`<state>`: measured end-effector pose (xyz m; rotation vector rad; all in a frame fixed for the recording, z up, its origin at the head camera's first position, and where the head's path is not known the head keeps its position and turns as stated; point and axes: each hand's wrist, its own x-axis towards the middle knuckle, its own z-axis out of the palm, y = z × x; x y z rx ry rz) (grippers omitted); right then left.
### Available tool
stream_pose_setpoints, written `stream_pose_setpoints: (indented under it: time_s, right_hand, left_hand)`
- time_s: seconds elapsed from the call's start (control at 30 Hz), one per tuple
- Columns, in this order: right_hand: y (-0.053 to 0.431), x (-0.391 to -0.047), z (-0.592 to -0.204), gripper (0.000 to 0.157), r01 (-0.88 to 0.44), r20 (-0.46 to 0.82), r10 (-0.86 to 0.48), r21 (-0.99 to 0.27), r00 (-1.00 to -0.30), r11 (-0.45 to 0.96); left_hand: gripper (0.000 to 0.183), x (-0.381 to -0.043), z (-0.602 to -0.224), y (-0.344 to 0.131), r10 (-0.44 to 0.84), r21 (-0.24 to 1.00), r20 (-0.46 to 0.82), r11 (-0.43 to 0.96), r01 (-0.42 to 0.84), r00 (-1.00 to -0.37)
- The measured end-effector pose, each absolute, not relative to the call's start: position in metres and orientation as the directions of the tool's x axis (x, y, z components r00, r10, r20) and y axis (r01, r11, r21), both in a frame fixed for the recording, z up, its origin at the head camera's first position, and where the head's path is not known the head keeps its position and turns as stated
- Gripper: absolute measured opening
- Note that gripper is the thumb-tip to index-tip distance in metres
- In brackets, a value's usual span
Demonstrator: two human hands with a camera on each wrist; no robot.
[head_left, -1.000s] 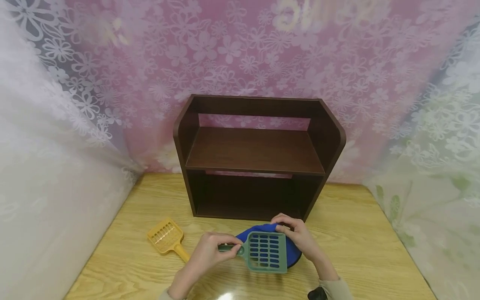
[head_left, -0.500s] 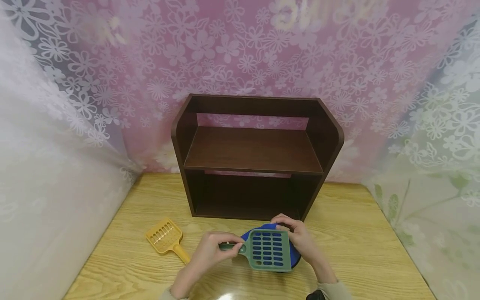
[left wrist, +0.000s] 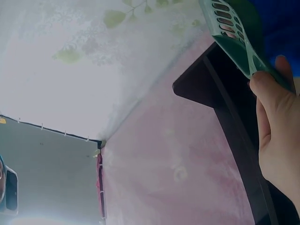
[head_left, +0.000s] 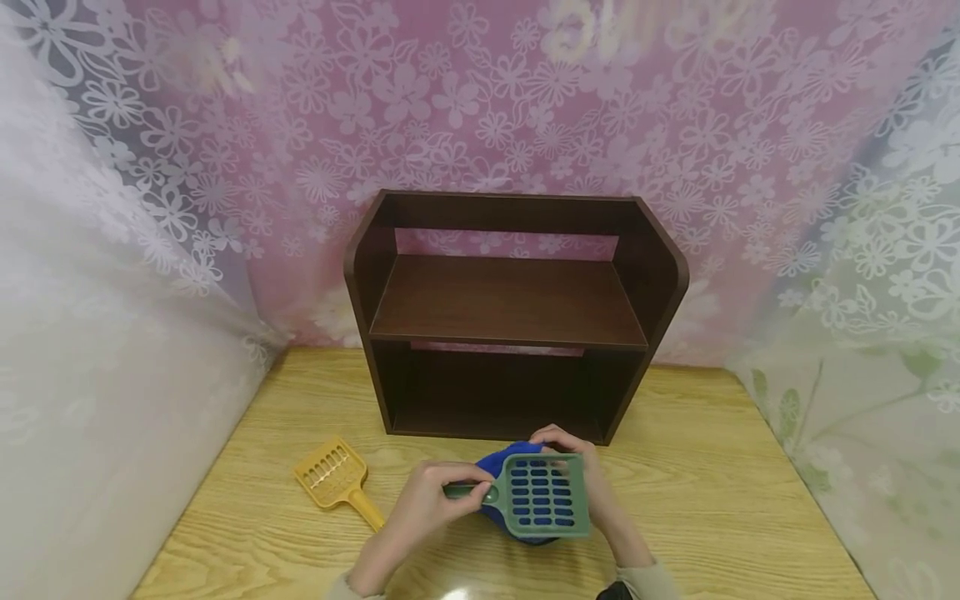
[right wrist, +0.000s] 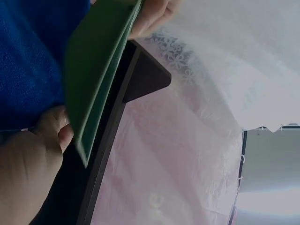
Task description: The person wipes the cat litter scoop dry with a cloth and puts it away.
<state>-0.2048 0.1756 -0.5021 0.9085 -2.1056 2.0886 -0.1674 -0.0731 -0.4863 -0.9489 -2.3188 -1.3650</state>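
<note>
My left hand (head_left: 431, 504) pinches the short handle of a green slotted litter scoop (head_left: 546, 497), its blade pointing right above the table. Behind and below the blade, a blue cloth (head_left: 498, 462) shows through the slots. My right hand (head_left: 596, 479) grips the cloth's far right side, partly covered by the blade. In the right wrist view, the thumb and fingers of that hand hold the cloth's edge (right wrist: 28, 70) close beside the scoop's back (right wrist: 89, 65). The left wrist view shows thumb and finger on the green handle.
A yellow litter scoop (head_left: 330, 475) lies on the wooden table (head_left: 720, 500), left of my left forearm. Just beyond my hands stands a dark brown two-tier shelf (head_left: 510, 296). Floral curtains (head_left: 480, 108) enclose the back and sides.
The green scoop has shifted slightly right and up in the head view. My right hand has drawn the blue cloth left behind the blade.
</note>
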Motion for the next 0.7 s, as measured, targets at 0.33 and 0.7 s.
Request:
stream_pose_setpoints:
  time_s: [0.33,0.7]
  right_hand:
    - [0.188,-0.197,-0.503,0.026,-0.199,0.196,-0.149,-0.980,-0.969,0.004]
    - [0.170,-0.178,-0.513,0.030,-0.140,0.142,-0.026,-0.987,-0.989,-0.075]
  left_hand:
    - [0.010,-0.170,-0.496,-0.097,0.273,0.650,0.577,0.418,0.635,-0.770]
    - [0.008,-0.169,-0.496,-0.100,0.159,0.668,0.572,0.479,0.569,-0.805]
